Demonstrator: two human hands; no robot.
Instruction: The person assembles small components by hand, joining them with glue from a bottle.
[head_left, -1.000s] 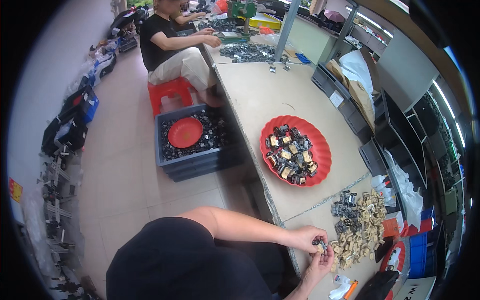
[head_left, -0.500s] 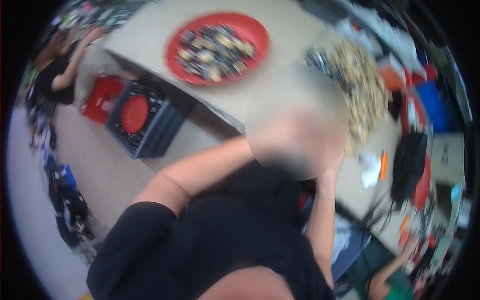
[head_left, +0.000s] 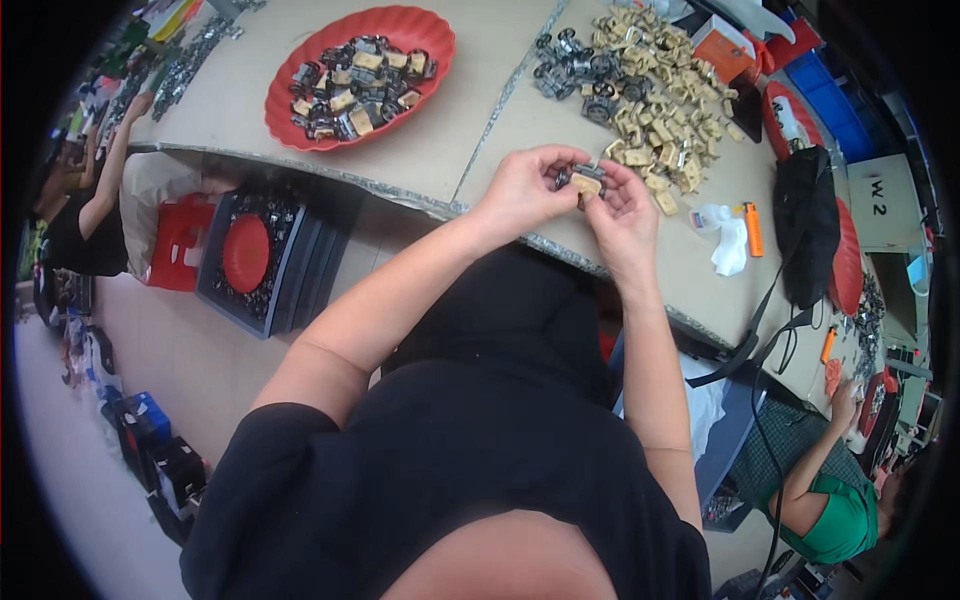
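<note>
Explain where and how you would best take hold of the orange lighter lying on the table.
Pinch the orange lighter across its long narrow sides near the middle, coming from above. It lies flat on the table with bare surface along both sides, just beside the white cloth.

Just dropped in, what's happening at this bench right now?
A person seated at the table holds a small tan and dark part between the left hand and right hand, above the table edge. Just beyond lies a pile of tan and dark parts. A red tray to the left holds more pieces. Other people work nearby.
</note>
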